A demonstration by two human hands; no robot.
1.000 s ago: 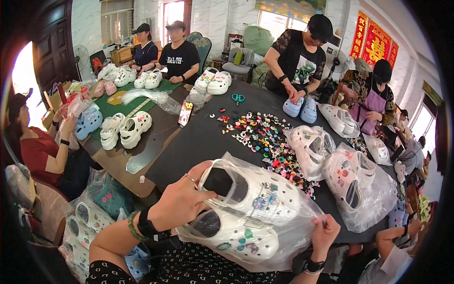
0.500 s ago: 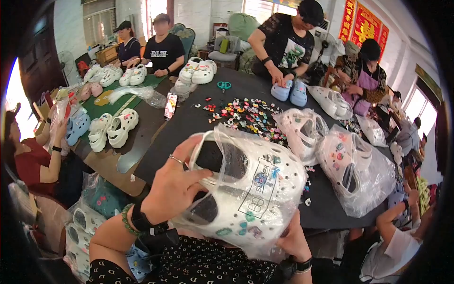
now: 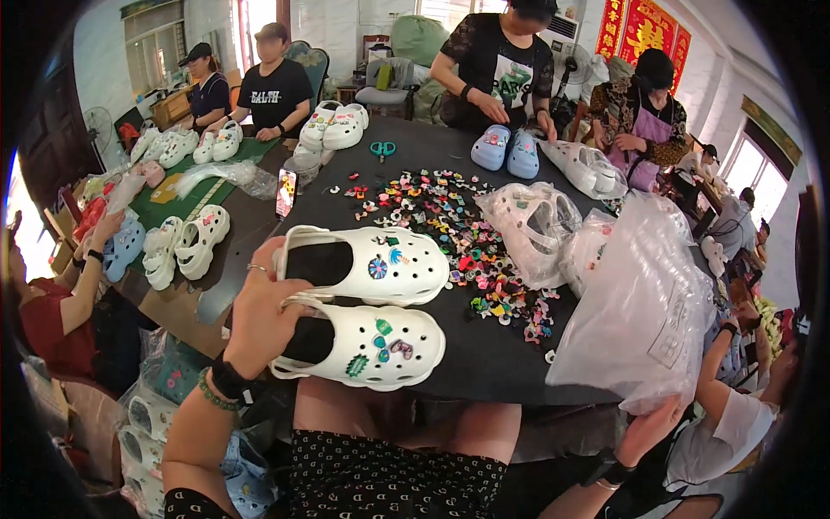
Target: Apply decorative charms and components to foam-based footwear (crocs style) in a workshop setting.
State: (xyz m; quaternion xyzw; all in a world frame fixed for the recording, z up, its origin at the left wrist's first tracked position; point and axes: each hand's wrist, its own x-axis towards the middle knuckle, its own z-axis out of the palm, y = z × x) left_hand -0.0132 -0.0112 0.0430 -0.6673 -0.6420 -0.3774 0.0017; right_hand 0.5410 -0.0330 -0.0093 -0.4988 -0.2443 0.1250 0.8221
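Observation:
My left hand (image 3: 259, 316) grips a pair of white clogs at their heel ends, side by side with toes to the right. The farther clog (image 3: 419, 264) carries blue charms, one like a palm tree; the nearer clog (image 3: 415, 324) has green, blue and dark ones. Both are out of any wrapping. To the right, my right hand (image 3: 647, 430) pinches the lower edge of a transparent plastic bag (image 3: 605, 337), which spreads limp over a wrapped pair of clogs (image 3: 586, 246). Loose coloured shoe charms (image 3: 467, 225) lie scattered beyond the clogs.
Another bagged white pair (image 3: 527, 229) sits beside the charms. Teal-handled scissors (image 3: 382, 151) and a lit phone (image 3: 286, 192) lie farther off. A co-worker across the dark table (image 3: 346, 195) stands behind blue clogs (image 3: 490, 149). Other people work at both sides.
The bag has come off the white clogs and moved right with my right hand. My left hand keeps the pair, now uncovered and shifted left. The co-worker's hands have left the blue clogs.

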